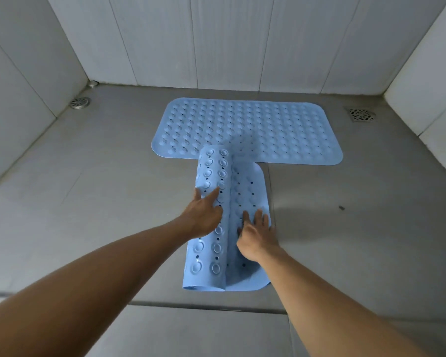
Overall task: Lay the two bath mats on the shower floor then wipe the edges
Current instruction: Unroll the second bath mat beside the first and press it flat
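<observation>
A light blue bath mat point(247, 130) lies flat on the grey shower floor point(101, 191), its long side running across near the back wall. A second blue mat point(250, 274) lies lengthwise in front of it, touching its near edge. The second mat's left half is curled over into a roll point(211, 166), suction cups facing up. My left hand point(204, 215) rests on that roll with fingers spread. My right hand point(258, 235) presses flat on the mat's unrolled right strip, fingers apart.
A round metal drain point(79, 102) sits in the back left corner, a square drain point(361, 115) at the back right. White tiled walls close in the back and both sides. A floor joint or low step point(206, 306) runs across just in front of the second mat.
</observation>
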Demonstrator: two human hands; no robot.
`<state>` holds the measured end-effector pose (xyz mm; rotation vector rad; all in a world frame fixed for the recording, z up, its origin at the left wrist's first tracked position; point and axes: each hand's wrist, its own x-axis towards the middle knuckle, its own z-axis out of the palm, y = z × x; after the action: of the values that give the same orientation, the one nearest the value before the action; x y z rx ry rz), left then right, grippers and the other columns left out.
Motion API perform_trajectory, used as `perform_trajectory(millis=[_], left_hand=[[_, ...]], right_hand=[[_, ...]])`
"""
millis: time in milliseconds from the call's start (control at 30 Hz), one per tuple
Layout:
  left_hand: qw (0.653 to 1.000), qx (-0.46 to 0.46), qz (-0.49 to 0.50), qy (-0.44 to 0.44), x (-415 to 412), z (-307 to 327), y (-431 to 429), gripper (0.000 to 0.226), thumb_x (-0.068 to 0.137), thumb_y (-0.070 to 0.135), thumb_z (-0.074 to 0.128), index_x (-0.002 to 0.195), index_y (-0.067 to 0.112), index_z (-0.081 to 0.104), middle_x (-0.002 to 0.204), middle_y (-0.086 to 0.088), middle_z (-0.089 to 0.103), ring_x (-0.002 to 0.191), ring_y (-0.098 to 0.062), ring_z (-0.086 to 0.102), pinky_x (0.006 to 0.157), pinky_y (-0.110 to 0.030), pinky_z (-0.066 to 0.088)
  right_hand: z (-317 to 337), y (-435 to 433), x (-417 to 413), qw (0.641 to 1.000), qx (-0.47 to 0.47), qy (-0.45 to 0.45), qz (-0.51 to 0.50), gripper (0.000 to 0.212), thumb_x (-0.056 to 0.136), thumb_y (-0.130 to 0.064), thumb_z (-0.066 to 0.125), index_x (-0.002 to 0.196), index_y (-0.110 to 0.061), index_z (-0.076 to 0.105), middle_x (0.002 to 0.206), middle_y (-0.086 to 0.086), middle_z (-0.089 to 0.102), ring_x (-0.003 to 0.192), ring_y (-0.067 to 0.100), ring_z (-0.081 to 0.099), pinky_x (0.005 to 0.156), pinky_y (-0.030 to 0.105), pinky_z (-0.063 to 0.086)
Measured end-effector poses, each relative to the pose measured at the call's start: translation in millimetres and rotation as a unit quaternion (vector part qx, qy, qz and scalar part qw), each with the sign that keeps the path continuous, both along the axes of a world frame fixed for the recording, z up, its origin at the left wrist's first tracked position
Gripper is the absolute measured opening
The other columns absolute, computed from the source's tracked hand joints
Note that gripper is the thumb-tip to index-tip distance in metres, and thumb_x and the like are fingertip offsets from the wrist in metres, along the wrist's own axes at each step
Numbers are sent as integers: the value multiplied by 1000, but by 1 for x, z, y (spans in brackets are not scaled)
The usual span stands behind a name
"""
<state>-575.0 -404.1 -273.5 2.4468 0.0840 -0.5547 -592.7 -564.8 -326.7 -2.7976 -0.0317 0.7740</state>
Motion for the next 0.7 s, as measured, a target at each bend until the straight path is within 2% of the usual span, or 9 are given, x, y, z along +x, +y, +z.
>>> perform_trajectory(millis=[100,200,300,400,500,600,700], left_hand=[[997,67,3,-37,-6,-12,1,78,93,54,55,157,38,13,165,-14,-4,147,-43,21,118,-48,27],[996,71,-1,-57,-10,-23,-1,90,87,52,64,157,34,9,165,-13,-5,146,-42,22,116,-48,30],[996,60,8,-65,-8,-20,-8,91,85,45,66,157,30,13,165,-14,-3,143,-45,28,114,-49,33],[996,43,8,-78,-6,-14,-18,88,86,40,63,158,29,12,165,-8,2,141,-42,32,113,-48,35],[997,29,18,-65,-8,-17,-29,84,91,36,56,158,34,5,166,-11,-2,144,-41,29,115,-47,32],[997,27,39,-56,-7,-21,-35,80,92,35,49,158,35,4,166,-15,-3,145,-44,25,116,-49,29],[994,82,43,-63,-9,-25,-35,76,94,37,42,158,33,1,166,-11,-4,148,-42,13,118,-56,22]], right_hand=[[-14,-8,-4,1000,-4,-7,19,69,106,-46,21,158,-13,-9,162,22,-20,151,34,-16,123,46,-3],[-16,-14,-5,1000,-15,1,21,74,105,-52,22,158,-12,-12,162,22,-22,151,34,-18,123,47,-3],[-13,-18,-6,1000,-22,9,2,75,105,-50,25,157,-10,-12,161,24,-21,151,36,-15,124,47,0],[-9,-26,-7,999,-21,8,-23,75,105,-45,28,157,-7,-10,161,27,-18,151,39,-12,124,47,2],[-6,-31,-5,999,-35,0,-38,80,102,-40,39,157,-3,-7,161,28,-14,151,41,-10,124,48,2],[-6,-25,1,1000,-17,-13,-16,82,100,-34,44,158,-12,-9,163,20,-18,150,41,-13,123,52,0],[-16,-22,0,1000,13,-3,-8,70,103,-42,29,158,-27,-11,163,13,-24,149,39,-22,121,55,-7]])
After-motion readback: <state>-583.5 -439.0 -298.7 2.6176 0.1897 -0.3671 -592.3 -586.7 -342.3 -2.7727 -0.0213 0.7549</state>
